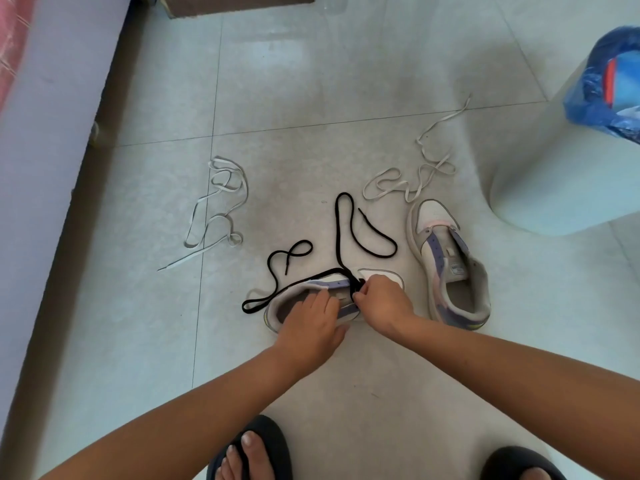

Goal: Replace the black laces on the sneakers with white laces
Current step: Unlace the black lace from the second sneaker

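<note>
Two white and purple sneakers lie on the tiled floor. The near sneaker [332,284] sits under both my hands. My left hand [310,323] presses down on its heel opening. My right hand [381,299] pinches the black lace [337,233] at the eyelets by the tongue. That lace runs out in loose loops across the floor, to the left and away from me. The other sneaker [450,261] lies to the right with no lace in it. One white lace [221,209] is heaped at the left, a second white lace [415,181] beyond the right sneaker.
A bed edge [52,133] runs along the left. A pale bin [561,168] with a blue plastic liner [606,81] stands at the right. My feet in black sandals [256,448] are at the bottom. A brown cardboard box [239,3] is at the top.
</note>
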### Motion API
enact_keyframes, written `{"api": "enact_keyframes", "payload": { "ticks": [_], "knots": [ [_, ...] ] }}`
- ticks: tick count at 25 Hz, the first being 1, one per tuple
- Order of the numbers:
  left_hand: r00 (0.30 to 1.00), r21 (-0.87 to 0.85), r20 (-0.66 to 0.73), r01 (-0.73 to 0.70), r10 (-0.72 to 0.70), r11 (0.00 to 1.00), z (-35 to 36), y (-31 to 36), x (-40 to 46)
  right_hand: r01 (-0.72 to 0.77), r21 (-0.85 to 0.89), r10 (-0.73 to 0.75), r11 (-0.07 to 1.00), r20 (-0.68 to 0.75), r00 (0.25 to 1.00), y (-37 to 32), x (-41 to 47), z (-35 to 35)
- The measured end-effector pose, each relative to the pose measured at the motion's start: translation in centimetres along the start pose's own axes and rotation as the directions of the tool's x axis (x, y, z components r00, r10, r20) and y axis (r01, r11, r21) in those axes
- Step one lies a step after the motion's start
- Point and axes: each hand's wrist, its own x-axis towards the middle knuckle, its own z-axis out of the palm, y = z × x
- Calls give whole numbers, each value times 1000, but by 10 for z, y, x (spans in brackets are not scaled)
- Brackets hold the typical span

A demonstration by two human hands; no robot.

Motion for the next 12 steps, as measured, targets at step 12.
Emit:
{"api": "enact_keyframes", "payload": {
  "ticks": [12],
  "knots": [
    [987, -124, -157, -40, 20, 991, 2, -25, 13, 586, -690, -716, 424, 141, 684, 19, 14, -18]
  ]
}}
